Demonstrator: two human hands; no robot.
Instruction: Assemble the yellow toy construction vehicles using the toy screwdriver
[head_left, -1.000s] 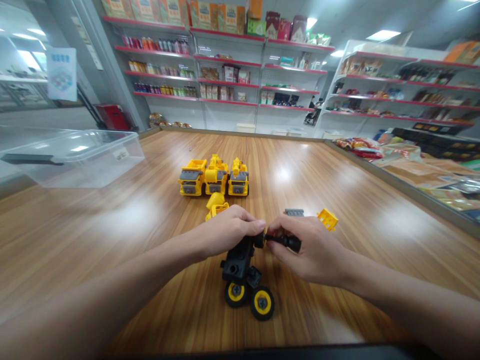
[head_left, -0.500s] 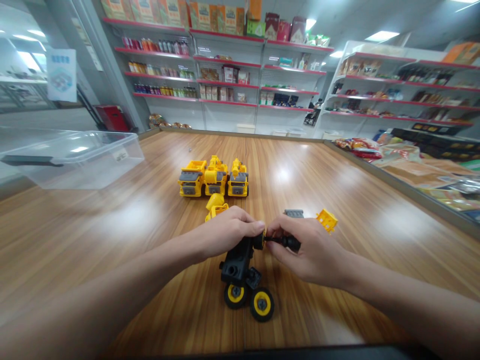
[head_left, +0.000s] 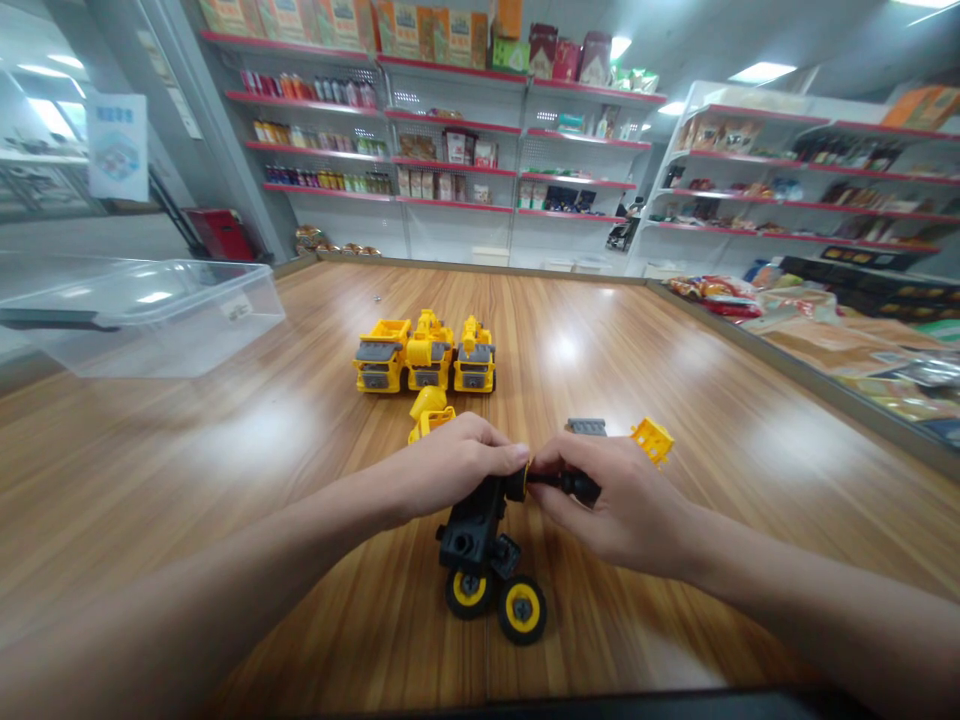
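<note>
My left hand is closed on the black toy truck chassis, its thumb by a small wheel on the chassis's right side. In my right hand is a black screwdriver, pinched near its shaft, with the tip at that wheel's yellow hub. Two loose wheels with yellow hubs, one left and one right, lie at the chassis's near end beside a small black part. Behind my left hand is a yellow toy piece with a drum, partly hidden.
Three yellow toy trucks stand in a row farther back on the wooden table. A grey part and a yellow part lie beyond my right hand. At the left is a clear plastic bin; packaged goods lie past the right edge.
Both hands keep their hold, with the screwdriver tip still at the wheel. The whole view has shifted very slightly; nothing else visibly moves.
</note>
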